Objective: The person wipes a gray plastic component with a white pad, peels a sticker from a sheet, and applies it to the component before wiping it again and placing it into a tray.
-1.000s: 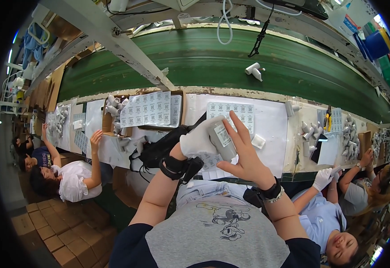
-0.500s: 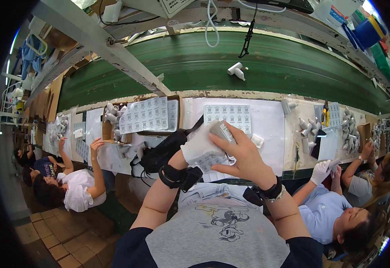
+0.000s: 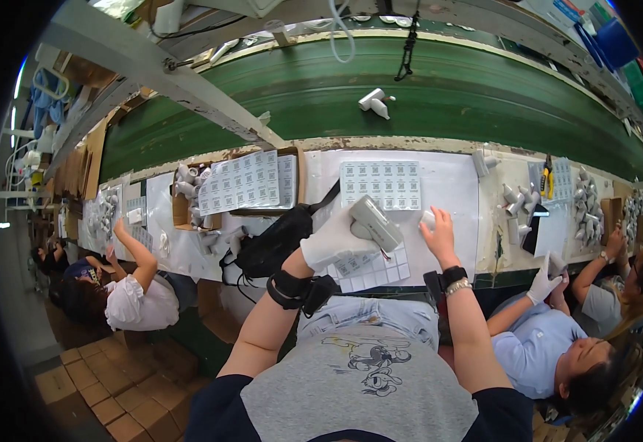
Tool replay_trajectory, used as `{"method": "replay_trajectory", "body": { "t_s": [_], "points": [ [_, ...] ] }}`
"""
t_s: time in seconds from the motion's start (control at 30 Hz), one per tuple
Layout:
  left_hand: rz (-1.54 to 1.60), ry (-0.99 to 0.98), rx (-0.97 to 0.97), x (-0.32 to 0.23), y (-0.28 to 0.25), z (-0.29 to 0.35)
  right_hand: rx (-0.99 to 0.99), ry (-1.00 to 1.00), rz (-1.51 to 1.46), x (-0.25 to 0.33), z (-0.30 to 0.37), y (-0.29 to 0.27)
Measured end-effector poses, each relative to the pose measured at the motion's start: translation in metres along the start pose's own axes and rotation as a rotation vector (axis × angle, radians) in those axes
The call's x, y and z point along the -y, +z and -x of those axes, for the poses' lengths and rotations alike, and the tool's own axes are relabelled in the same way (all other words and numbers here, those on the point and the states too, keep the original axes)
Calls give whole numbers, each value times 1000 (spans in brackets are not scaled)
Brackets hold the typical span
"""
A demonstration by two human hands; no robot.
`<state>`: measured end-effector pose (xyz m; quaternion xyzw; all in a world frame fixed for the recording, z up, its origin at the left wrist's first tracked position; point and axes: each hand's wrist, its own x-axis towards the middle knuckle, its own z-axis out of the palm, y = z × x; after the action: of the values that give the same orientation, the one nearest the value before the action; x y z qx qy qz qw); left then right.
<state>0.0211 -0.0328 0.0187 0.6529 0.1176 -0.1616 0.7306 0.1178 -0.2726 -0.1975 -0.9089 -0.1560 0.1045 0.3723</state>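
My left hand (image 3: 329, 239), in a white glove, is closed round a pale grey plastic device (image 3: 376, 223) with a long rounded body, small print on its side and a short wire end at its lower tip. Below it lie sheets of square stickers (image 3: 387, 274), partly hidden by the glove. My bare right hand (image 3: 440, 236) is at the right of the white work surface, fingertips pinched on a small white piece (image 3: 428, 219). Beyond the hands lies a sheet of code labels (image 3: 382, 184).
At my left are a black bag (image 3: 273, 239) and a cardboard box (image 3: 298, 166) under label sheets. A T-shaped white part (image 3: 375, 103) sits on the green conveyor belt (image 3: 306, 88). Co-workers sit on both sides; pliers (image 3: 547, 178) and several grey parts lie to the right.
My right hand has left the device, moved right and closed on the small white piece. The device in my left hand now shows more of its long side. My view has shifted slightly.
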Motion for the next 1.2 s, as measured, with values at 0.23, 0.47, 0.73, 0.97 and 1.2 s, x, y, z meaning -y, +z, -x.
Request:
{"method": "replay_trajectory", "body": {
  "t_s": [0.23, 0.47, 0.73, 0.97, 1.2],
  "points": [
    [161, 24, -133, 5, 11, 1, -84, -208, 238, -22, 12, 16],
    [276, -21, -55, -13, 21, 6, 8, -8, -67, -16, 9, 5],
    [253, 8, -86, -20, 26, 4, -198, -110, -1016, 178, 14, -114],
    [221, 130, -136, -20, 38, 0, -254, -634, -232, 236, 12, -112],
    [167, 177, -318, -6, 40, 2, -85, -440, -675, 234, 8, -88]
  ]
}}
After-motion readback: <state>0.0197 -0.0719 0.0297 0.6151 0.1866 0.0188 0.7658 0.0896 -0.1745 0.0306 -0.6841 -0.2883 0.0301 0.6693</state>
